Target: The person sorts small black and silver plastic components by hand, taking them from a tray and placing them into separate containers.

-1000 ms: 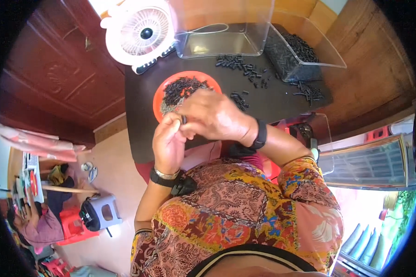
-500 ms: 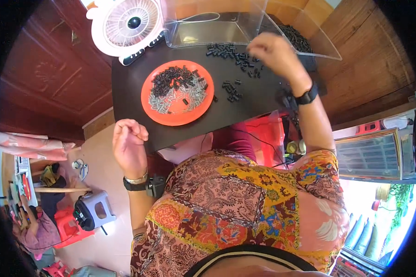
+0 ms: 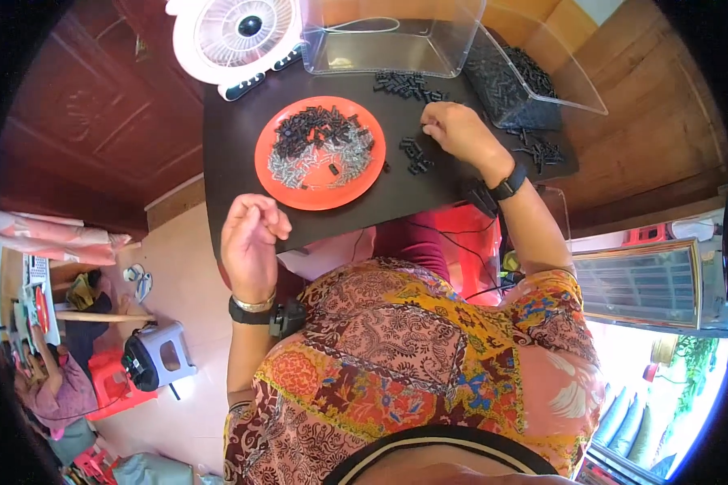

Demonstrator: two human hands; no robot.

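Note:
A round red plate point(image 3: 332, 198) lies on the dark table. It holds a heap of small black pieces point(image 3: 306, 129) at the far side and small silvery, spring-like pieces point(image 3: 287, 171) nearer me. My left hand point(image 3: 253, 242) is raised by the table's near edge, just short of the plate, its fingers curled and closed; anything between the fingertips is too small to make out. My right hand point(image 3: 465, 137) hovers over the table right of the plate, thumb and fingers pinched together, their contents hidden. Beside its fingertips lies a small cluster of black pieces point(image 3: 416, 158).
More black pieces point(image 3: 400, 83) lie at the back. A clear bin of black pieces point(image 3: 514, 93) stands back right, beside loose ones point(image 3: 546, 151). Behind the plate is a clear plastic box point(image 3: 380, 61); a pinkish-white fan point(image 3: 243, 48) stands back left. Cables hang below the table.
My right hand has come back toward me from the far pile to beside the small cluster. My left hand has shifted slightly right and away from me. The whole view has tilted a little.

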